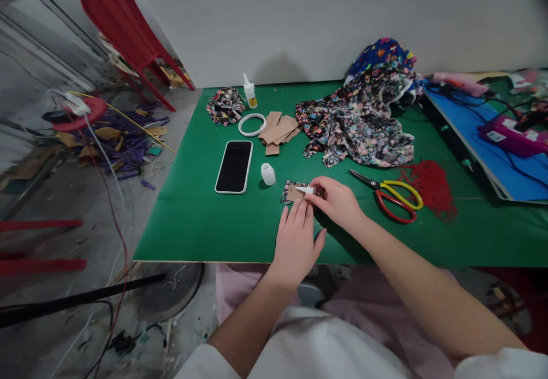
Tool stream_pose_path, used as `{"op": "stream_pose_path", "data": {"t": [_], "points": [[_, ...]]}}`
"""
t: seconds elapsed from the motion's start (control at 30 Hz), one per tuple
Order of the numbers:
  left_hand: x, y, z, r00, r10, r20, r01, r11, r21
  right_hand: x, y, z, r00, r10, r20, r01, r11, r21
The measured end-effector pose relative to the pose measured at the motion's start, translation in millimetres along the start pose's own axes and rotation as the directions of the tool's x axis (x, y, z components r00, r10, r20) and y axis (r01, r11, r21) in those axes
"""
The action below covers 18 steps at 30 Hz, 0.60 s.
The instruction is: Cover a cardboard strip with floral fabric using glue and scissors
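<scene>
On the green table lies a small piece of cardboard with patterned fabric around its edges. My right hand is closed on a small white glue bottle, whose nozzle points left over the cardboard. Just below, my left hand lies flat with its fingers apart, fingertips at the lower edge of the piece. A white cap-like container stands to the left. Farther back are brown cardboard strips and crumpled floral fabric.
Scissors and red threads lie right of my right hand. A phone, a white ring, a second glue bottle and a blue board also rest on the green table.
</scene>
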State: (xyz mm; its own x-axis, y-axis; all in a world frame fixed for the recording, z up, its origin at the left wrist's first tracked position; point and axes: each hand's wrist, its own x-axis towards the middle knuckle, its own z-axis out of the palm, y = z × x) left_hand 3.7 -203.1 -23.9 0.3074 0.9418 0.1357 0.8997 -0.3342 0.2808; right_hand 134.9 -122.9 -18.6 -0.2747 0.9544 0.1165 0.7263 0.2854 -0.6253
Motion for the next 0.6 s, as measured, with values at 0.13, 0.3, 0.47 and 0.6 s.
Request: {"op": "stream_pose_path", "data": {"t": [0.13,0.3,0.47,0.6], "points": [[-1,0,1.7,1.000,0.004,0.001,-0.004,1.000,0.007,-4,8,-10,0.999,0.052,-0.004,-0.052,0.999,0.016],[0,0,0.4,1.000,0.004,-0.006,-0.004,1.000,0.018,6,-3,-5,1.000,-0.005,0.000,0.005,1.000,0.017],[0,-1,0.9,1.000,0.003,-0.003,-0.003,1.000,0.015,1,5,-10,0.999,0.000,0.041,0.001,0.999,-0.034],[0,-1,1.8,1.000,0.007,-0.010,-0.006,1.000,0.009,1,8,-17,0.999,0.007,0.040,-0.005,0.999,-0.042]]}}
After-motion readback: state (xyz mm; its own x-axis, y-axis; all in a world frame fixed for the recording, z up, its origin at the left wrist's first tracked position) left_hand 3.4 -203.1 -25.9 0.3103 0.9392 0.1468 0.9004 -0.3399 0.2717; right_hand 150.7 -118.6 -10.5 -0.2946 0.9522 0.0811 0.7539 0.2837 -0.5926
